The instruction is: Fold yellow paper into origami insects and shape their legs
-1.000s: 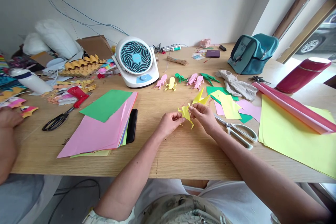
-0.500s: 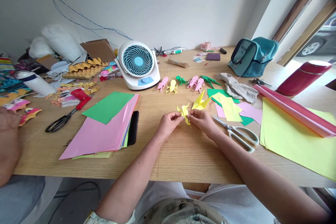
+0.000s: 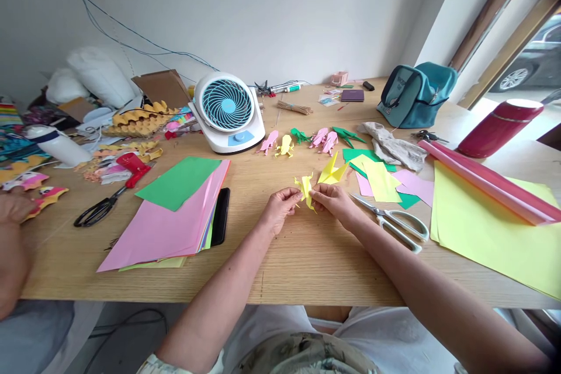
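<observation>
The left hand [image 3: 280, 208] and right hand [image 3: 335, 201] have drawn closer, fingertips of both pinched tight on the small yellow paper figure [image 3: 305, 187] just above the table [image 3: 307, 263], near the scissors [image 3: 397, 223], and it looks folded narrower than a second ago.

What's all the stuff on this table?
fan: one, white and blue, back middle
folded animals: six, pink, yellow, green, by fan
paper stack: one, pink, green on top, left
phone: one, black, under stack's edge
black scissors: one, far left
white scissors: one, right of centre
offcuts: several, mixed colours, behind white scissors
yellow sheet: one, right
pink roll: one, on yellow sheet
bag: one, teal, back right
flask: one, red, far right
other person's hand: one, left edge
yellow figure: one, centre
left hand: one, pinching figure
right hand: one, pinching figure
</observation>
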Demonstrator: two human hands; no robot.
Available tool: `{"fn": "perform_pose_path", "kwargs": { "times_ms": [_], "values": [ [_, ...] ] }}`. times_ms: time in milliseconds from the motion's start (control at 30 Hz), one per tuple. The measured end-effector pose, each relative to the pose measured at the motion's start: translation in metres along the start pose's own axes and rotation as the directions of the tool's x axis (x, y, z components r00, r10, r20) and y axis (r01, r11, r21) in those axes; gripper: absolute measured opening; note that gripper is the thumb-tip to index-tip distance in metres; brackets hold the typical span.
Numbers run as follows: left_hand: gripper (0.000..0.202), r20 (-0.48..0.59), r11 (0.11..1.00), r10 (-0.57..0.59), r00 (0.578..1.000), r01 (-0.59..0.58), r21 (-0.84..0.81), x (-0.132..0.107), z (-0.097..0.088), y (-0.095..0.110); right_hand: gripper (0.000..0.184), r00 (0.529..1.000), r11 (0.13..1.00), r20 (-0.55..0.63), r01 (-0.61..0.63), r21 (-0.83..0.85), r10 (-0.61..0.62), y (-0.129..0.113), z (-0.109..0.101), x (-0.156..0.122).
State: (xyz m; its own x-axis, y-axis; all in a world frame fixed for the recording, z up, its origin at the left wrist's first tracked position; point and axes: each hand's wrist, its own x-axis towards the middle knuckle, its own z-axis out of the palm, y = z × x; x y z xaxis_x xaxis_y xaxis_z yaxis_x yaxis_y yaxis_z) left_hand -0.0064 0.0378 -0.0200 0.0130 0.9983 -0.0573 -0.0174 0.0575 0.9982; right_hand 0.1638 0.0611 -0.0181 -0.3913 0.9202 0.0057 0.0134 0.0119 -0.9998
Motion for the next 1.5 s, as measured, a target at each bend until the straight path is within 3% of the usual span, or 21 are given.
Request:
{"fn": "perform_pose_path", "kwargs": {
  "times_ms": [200,533,700,933,1200,1500],
  "values": [
    [0.034,-0.087,0.982,0.136,0.987,-0.123,0.141,0.001,-0.005,0.002,0.048,0.999,1.0,-0.043,-0.008,-0.016,0.008,0.0,0.002,0.0],
    [0.03,0.021,0.926,0.202,0.979,-0.198,0.323,0.0,-0.01,0.002,0.049,0.996,0.998,-0.083,0.006,-0.069,-0.012,-0.003,0.0,0.0],
    [0.032,0.057,0.927,0.201,0.978,-0.209,0.312,-0.001,-0.007,0.002,0.048,0.999,0.996,-0.036,0.027,-0.089,-0.03,-0.005,-0.001,-0.002],
    [0.031,-0.047,0.923,0.212,0.976,-0.185,0.336,-0.002,-0.007,0.005,0.045,0.99,0.999,0.138,0.042,-0.001,-0.042,-0.004,0.0,-0.003],
    [0.028,-0.07,0.882,0.275,0.959,-0.223,0.416,-0.004,-0.004,0.011,0.044,0.999,0.998,0.035,0.003,0.058,-0.004,-0.006,-0.001,-0.001],
    [0.027,0.044,0.908,0.221,0.974,-0.222,0.356,0.001,-0.007,0.001,0.037,0.994,0.997,-0.074,0.077,-0.004,-0.077,0.005,-0.001,0.005]
  ]
}}
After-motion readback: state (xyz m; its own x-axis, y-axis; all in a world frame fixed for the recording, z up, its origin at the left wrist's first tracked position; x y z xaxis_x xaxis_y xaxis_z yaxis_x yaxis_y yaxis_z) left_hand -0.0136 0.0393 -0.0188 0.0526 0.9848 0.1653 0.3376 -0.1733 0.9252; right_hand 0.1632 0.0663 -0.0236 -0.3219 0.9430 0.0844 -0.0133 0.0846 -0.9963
